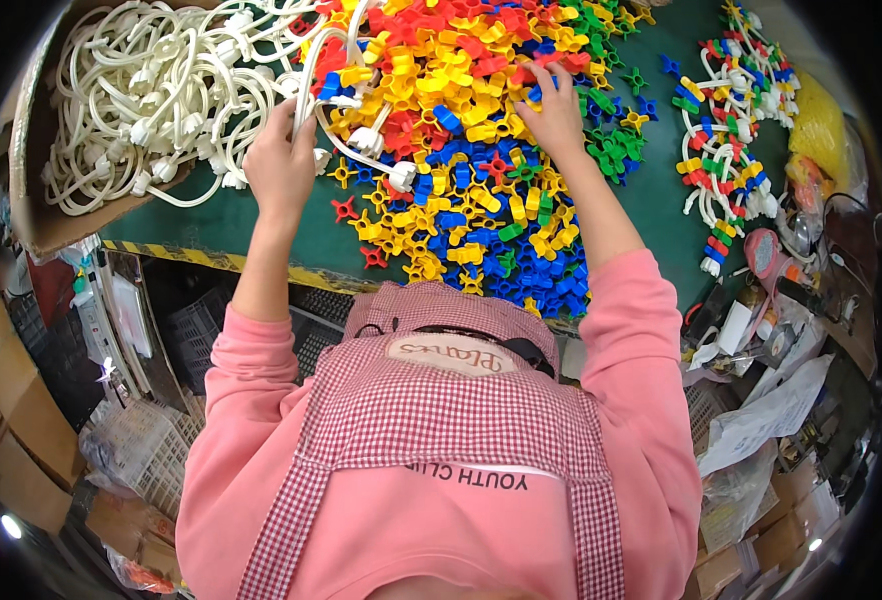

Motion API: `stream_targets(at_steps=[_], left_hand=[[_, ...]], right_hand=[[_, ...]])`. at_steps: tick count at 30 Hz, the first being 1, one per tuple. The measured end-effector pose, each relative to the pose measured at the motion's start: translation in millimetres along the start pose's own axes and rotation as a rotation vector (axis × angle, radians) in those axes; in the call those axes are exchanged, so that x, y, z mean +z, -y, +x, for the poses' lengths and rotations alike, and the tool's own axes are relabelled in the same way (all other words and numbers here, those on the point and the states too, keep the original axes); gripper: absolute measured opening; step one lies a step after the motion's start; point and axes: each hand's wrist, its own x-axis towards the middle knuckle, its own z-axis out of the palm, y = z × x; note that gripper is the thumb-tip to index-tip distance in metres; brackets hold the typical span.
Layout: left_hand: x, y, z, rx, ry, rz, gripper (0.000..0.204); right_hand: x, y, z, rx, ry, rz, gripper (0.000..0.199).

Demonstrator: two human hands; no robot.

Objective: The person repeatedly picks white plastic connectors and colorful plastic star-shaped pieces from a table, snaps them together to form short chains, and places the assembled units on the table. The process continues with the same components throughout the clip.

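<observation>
My left hand (281,165), at the left of the table, is closed round white cords (306,88) with moulded plastic ends. White end pieces (368,140) hang beside it, over the edge of a heap of small plastic pieces (461,130) in red, yellow, blue and green. At the heap's right side my right hand (556,115) reaches in, thumb and fingers apart. A blue piece (535,93) shows between them, and whether the fingertips touch it is hard to see.
An open cardboard box (23,190) full of white cords stands at left. Cords threaded with coloured pieces (726,160) lie at right, near a yellow bag (818,125). The green table (651,215) has a striped front edge. Crates (151,455) and cartons (21,470) stand below.
</observation>
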Motion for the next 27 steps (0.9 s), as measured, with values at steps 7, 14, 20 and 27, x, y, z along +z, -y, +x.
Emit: stream_targets(at_steps=[7,14,20,27], left_hand=[[25,9,-68,0.208,-0.220,-0.014,0.020],[20,33,-67,0.853,0.076,0.294,0.022],[38,39,-64,0.574,-0.144,0.477,0.036],[98,39,-105,-0.717,0.264,-0.687,0.049]], right_hand=[[-23,10,-79,-0.349,0.111,-0.138,0.030],[-33,17,-112,-0.171,0.102,-0.273,0.032],[7,24,-61,-0.200,0.038,-0.303,0.025],[-21,13,-91,-0.055,0.021,-0.068,0.030]])
